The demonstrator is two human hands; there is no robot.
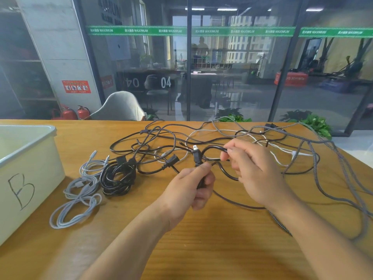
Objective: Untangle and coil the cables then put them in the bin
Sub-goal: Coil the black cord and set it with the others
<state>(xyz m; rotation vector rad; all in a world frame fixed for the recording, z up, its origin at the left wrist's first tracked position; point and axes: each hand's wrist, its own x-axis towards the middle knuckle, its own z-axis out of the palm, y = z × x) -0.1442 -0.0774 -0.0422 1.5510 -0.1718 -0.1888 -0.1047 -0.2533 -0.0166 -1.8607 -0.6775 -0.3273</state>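
The left hand (191, 184) is gripping a black power cord (226, 172) just below its plug (196, 155), fingers curled round the cord so that the stretch inside the fist is hidden. The plug is standing up above the fist with two metal prongs showing. The right hand (256, 170) is pinching a loop of the same black cord between thumb and fingertips, close beside the left hand; the rest of its fingers are curling loosely, and what lies under the palm is hidden.

Behind the hands, a tangle of cables (222, 136) is sprawling across the wooden table (201, 249): black, white and grey braided ones crossing each other so thickly that it is hard to tell which end belongs to which. A grey braided cable (333, 178) is running off to the right and is being cut off by the picture's edge.

To the left, a coiled black cable (118, 178) is lying on the table, touching a bundle of coiled grey cables (80, 199) beside it. Further left, a pale plastic bin (30, 168) marked with a hand-drawn B is sitting at the table's edge, only partly in view; its inside is mostly cut off, so its contents cannot be made out.

Beyond the table, a glass wall (232, 67) is reflecting the room, blurring what stands behind it.
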